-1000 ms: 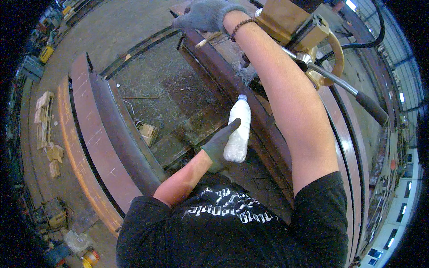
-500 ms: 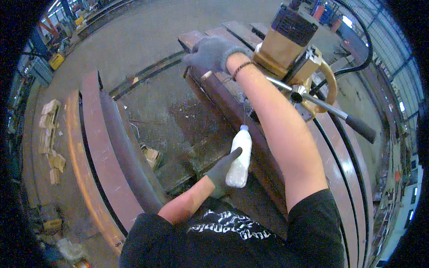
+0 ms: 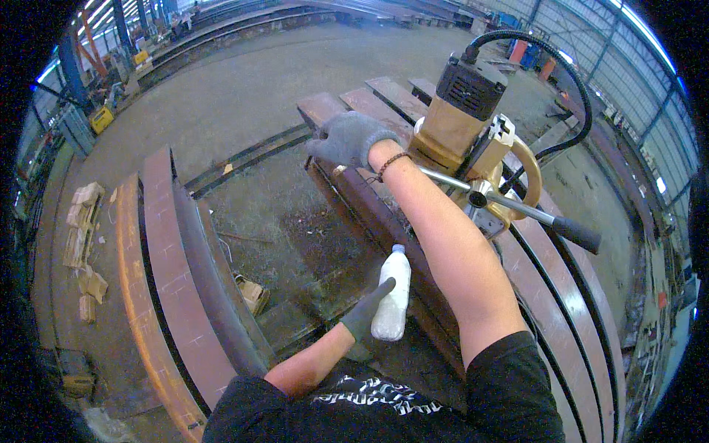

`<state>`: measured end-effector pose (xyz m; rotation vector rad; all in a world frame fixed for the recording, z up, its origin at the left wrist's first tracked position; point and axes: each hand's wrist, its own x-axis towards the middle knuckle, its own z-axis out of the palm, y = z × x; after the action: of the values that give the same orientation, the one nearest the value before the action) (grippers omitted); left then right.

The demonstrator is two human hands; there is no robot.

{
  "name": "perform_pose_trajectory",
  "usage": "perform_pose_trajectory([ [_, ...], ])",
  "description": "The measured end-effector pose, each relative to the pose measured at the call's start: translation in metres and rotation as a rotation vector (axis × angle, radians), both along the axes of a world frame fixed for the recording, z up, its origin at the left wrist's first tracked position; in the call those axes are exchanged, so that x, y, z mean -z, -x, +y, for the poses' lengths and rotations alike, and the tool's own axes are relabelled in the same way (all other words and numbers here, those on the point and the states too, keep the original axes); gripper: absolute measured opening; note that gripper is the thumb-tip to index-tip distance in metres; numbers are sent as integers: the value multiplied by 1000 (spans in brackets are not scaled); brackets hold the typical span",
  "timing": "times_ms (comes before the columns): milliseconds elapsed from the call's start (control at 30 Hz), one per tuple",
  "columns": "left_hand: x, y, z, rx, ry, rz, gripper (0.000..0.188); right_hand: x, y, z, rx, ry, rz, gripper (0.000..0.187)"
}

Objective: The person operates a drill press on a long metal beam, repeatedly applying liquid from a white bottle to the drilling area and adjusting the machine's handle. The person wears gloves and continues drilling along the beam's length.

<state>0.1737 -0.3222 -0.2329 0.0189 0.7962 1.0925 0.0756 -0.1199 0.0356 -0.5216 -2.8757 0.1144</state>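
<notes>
My left hand (image 3: 365,310), in a grey glove, is wrapped around a white plastic bottle (image 3: 392,299) with a blue cap. The bottle is held nearly upright, cap away from me, over the near side of a brown steel beam (image 3: 384,214). Further up, my gloved right hand (image 3: 353,139) is closed at the far end of a metal feed handle (image 3: 442,179), partly hidden by my forearm. That handle runs from the hub of a gold and black drilling machine (image 3: 458,111) standing on the beams. My forearm covers the drill's lower tip.
More steel beams (image 3: 173,273) lie on the left, and others (image 3: 583,325) on the right. A black hose (image 3: 583,81) arches from the drill. A second handle with a black grip (image 3: 576,235) sticks out to the right. Wooden pallets (image 3: 81,221) are on the floor at far left.
The view has tilted up, so everything sits lower in the picture. A thin streak above the bottle cap no longer shows. Both hands keep their holds.
</notes>
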Motion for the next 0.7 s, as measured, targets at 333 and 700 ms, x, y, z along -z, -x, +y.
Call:
perform_pose_trajectory([
  [333,30,-4,7,-42,-58,-11,50,4,0,-1,12,58,-41,55],
  [700,33,-1,6,-17,-45,-39,51,15,7,5,20,56,-96,60],
])
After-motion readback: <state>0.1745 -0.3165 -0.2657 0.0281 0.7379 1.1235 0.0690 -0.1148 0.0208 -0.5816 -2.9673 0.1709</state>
